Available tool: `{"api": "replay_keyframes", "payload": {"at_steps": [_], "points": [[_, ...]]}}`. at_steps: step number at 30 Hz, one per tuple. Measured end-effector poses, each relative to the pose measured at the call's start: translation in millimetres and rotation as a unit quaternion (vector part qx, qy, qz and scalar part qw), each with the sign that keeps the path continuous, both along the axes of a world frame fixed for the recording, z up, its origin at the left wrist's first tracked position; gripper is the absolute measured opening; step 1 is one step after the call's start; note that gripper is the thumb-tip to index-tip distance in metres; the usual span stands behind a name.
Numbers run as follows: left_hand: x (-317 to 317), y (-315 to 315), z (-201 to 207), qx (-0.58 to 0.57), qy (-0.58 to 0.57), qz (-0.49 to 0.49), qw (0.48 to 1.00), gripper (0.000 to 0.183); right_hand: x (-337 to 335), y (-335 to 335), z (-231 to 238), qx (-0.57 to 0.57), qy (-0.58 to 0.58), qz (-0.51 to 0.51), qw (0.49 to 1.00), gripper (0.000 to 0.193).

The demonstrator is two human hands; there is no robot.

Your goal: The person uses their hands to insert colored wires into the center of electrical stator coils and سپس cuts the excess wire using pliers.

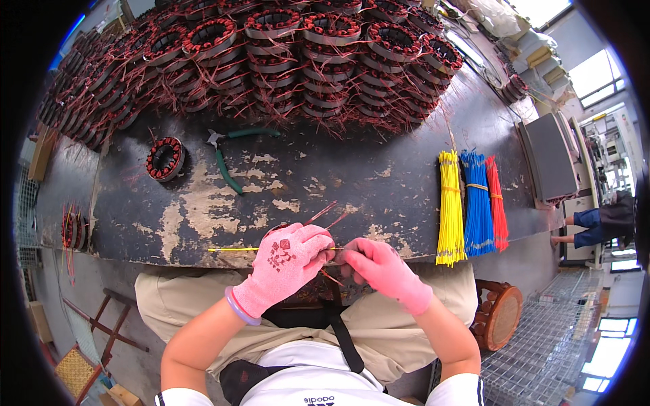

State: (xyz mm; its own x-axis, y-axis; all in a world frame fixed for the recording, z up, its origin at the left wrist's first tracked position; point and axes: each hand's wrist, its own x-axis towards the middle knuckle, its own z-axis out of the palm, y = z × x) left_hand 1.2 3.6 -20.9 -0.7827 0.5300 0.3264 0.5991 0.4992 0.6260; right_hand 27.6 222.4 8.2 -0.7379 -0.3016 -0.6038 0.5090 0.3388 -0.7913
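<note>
The worn dark tabletop (pixel 318 162) supports stacked wound rings (pixel 332 61) with red leads along its far side. Status, by judgement: lead work is in progress; one ring at the left (pixel 73 228) shows coloured leads, and most stacked rings appear to lack them. The yellow wire (pixel 230 250) lies at the near table edge, long axis left-right, free end pointing left. The left hand (pixel 284 262) pinches it; the right hand (pixel 380 272) pinches a thin end, too small to identify.

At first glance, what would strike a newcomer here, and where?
Probably the stacks of red-wound rings, massed at the back of the bench. Next, the yellow bundle, blue bundle and red bundle at right; then the pink-gloved left hand and right hand, close together at the near edge.
</note>
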Motion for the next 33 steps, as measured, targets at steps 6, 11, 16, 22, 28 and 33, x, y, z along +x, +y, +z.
{"api": "replay_keyframes", "payload": {"at_steps": [6, 11, 16, 22, 28, 33], "points": [[-1, 1, 2, 0.014, -0.002, 0.004, 1.000, 0.020, 1, -4, -15, 0.299, 0.544, 0.146, 0.770, 0.023], [-1, 0, 2, 0.007, -0.003, -0.012, 1.000, 0.018, -10, 1, -28, -0.147, -0.072, -0.096, 0.982, 0.017], [-1, -1, 2, 0.021, -0.018, -0.008, 1.000, 0.021, 5, -7, 2, 0.239, 0.336, -0.018, 0.911, 0.025], [-1, 1, 1, 0.020, -0.001, -0.009, 1.000, 0.021, 10, -4, -29, 0.275, 0.542, 0.049, 0.792, 0.027], [-1, -2, -1, 0.019, 0.008, -0.015, 1.000, 0.022, 5, 2, -16, -0.158, -0.127, -0.116, 0.972, 0.018], [-1, 0, 1, 0.010, -0.003, -0.008, 1.000, 0.021, 3, 3, -3, 0.313, 0.487, 0.168, 0.798, 0.021]]}}
